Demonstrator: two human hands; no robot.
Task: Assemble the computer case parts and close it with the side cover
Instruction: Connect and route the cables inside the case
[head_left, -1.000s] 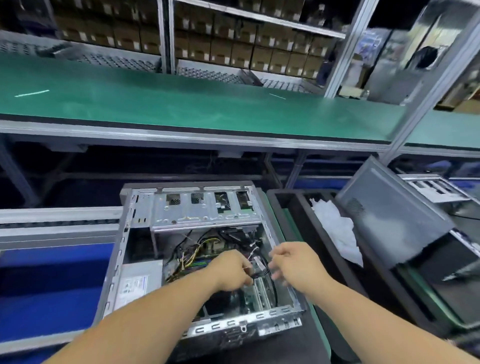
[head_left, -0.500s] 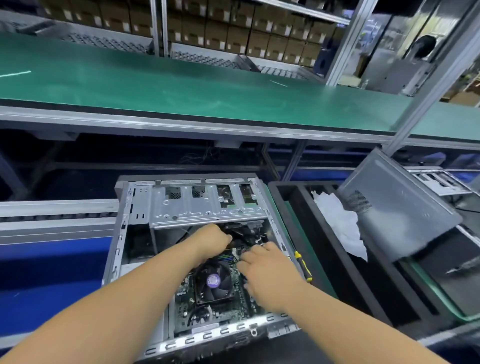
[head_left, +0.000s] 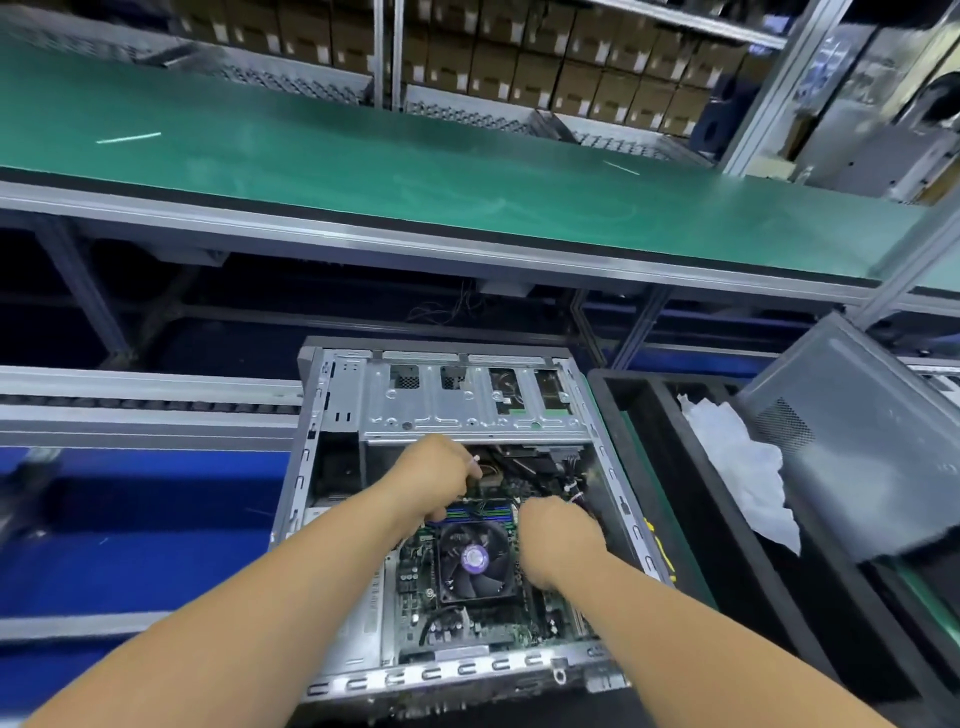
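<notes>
- Both hands have pushed deeper into the open computer case (head_left: 332, 415), past the cooler fan (head_left: 474, 558)
- My left hand (head_left: 434, 475) curls under the drive cage (head_left: 467, 400), pinching something small and white
- My right hand (head_left: 558, 535) is bent over the cables; its grip I cannot tell
- Side cover (head_left: 857, 441) leans at right, well apart

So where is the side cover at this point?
In the head view, the side cover leans tilted at the far right, off the computer case, over the black bin that holds the white cloth.

case (head_left: 332, 415) open on top, drive cage (head_left: 467, 410) overhanging far end
</notes>
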